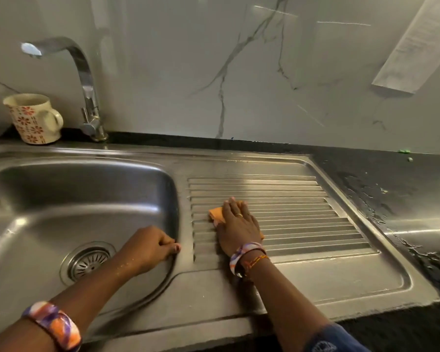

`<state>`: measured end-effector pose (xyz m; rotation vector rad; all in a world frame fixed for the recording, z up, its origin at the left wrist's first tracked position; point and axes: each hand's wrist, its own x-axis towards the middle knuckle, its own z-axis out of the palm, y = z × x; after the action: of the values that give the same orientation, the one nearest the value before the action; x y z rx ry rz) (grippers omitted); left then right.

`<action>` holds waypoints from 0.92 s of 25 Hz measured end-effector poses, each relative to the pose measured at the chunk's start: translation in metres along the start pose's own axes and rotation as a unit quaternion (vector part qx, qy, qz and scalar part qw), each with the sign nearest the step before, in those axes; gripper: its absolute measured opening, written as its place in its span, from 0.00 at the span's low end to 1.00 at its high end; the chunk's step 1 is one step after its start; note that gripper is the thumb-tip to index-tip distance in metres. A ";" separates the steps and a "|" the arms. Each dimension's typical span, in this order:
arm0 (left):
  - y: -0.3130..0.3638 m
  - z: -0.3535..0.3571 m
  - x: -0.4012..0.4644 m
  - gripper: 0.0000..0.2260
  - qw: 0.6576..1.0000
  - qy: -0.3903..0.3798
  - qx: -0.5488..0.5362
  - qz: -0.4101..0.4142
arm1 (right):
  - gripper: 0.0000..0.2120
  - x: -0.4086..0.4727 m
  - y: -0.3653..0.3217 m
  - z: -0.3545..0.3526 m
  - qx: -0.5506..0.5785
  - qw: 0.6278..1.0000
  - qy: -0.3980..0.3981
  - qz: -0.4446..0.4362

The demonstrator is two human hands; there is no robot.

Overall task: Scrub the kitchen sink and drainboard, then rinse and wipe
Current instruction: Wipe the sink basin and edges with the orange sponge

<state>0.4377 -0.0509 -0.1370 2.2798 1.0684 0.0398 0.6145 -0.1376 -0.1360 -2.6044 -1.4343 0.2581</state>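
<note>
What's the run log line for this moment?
phase: wiping drainboard | right hand: presses orange cloth on ridges | left hand: grips sink rim | tap: off

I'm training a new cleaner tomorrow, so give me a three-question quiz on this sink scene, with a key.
1. True or false: the right hand presses an orange cloth flat on the ribbed steel drainboard.
2. Where does the left hand rest? A) on the chrome tap B) on the rim of the steel sink basin C) on the floral ceramic mug
3. Fill in: the mug stands to the ____ of the tap.

Key: 1 true; 2 B; 3 left
</note>
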 end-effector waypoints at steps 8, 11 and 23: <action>0.013 -0.020 -0.004 0.09 0.994 -0.060 0.088 0.027 | 0.18 -0.026 -0.019 -0.010 0.331 0.930 0.056 -0.148; 0.021 -0.025 0.007 0.16 0.993 -0.027 0.111 0.013 | 0.21 -0.031 0.037 -0.033 0.323 0.930 0.172 -0.041; 0.028 -0.022 0.061 0.18 0.991 -0.036 0.036 -0.120 | 0.29 0.028 0.174 -0.044 -0.010 0.960 0.039 0.277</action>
<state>0.4921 -0.0100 -0.1176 2.1803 1.3166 -0.1807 0.7823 -0.2087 -0.1331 -2.9402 -0.6564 0.1990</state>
